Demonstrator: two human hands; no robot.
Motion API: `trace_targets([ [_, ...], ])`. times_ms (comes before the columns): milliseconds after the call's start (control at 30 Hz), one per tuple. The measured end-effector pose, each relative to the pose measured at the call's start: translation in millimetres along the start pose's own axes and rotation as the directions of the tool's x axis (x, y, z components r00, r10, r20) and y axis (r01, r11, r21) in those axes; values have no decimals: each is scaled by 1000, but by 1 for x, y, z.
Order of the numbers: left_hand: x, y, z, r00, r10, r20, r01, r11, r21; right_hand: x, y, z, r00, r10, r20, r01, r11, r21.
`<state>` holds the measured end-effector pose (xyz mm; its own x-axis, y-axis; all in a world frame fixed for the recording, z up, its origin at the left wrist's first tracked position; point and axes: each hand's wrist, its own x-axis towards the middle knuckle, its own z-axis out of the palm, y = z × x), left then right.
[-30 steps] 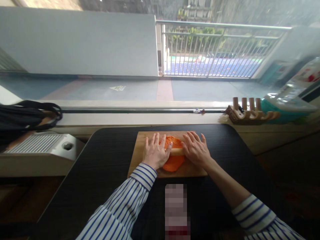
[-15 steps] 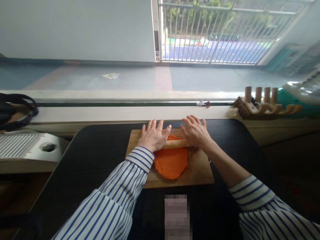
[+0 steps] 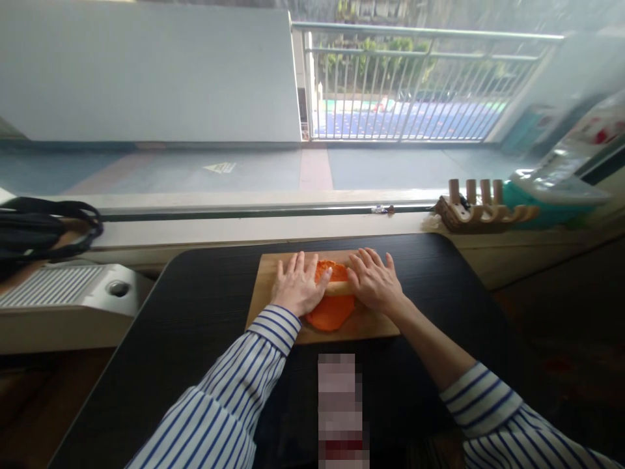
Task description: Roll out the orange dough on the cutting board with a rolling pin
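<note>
A flat sheet of orange dough (image 3: 332, 314) lies on a wooden board (image 3: 258, 306), with a pale wooden rolling pin (image 3: 338, 288) across it. My left hand (image 3: 299, 283) rests on the pin's left part, palm down, fingers stretched out and thumb pointing inward. On the right part lies my right hand (image 3: 375, 279), also palm down with its fingers extended forward. Both hands cover the ends of the pin. Dough shows on the far side of the pin, rough at its edge, and on the near side, where it looks smoother.
The board is on a black table (image 3: 205, 306) against a windowsill (image 3: 234, 229). On the sill at right stand a wooden rack with pegs (image 3: 473, 212) and a teal container (image 3: 530, 202). A black bag (image 3: 43, 228) and a white slatted appliance (image 3: 73, 293) are at left.
The rolling pin has come nearer to me over the dough, both hands with it. More dough shows beyond it and less in front. The camera view has tilted up.
</note>
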<state>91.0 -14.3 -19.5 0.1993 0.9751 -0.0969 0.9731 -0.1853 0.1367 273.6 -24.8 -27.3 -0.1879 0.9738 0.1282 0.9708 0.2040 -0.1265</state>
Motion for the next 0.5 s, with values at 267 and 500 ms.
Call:
trace_targets([
  [267, -29, 4, 3, 996, 36, -80, -34, 999, 23, -32, -9, 3, 998, 14, -66, -16, 999, -27],
  [500, -9, 1, 6, 992, 17, -125, -13, 999, 37, -8, -5, 1, 998, 28, -54, -30, 999, -45],
])
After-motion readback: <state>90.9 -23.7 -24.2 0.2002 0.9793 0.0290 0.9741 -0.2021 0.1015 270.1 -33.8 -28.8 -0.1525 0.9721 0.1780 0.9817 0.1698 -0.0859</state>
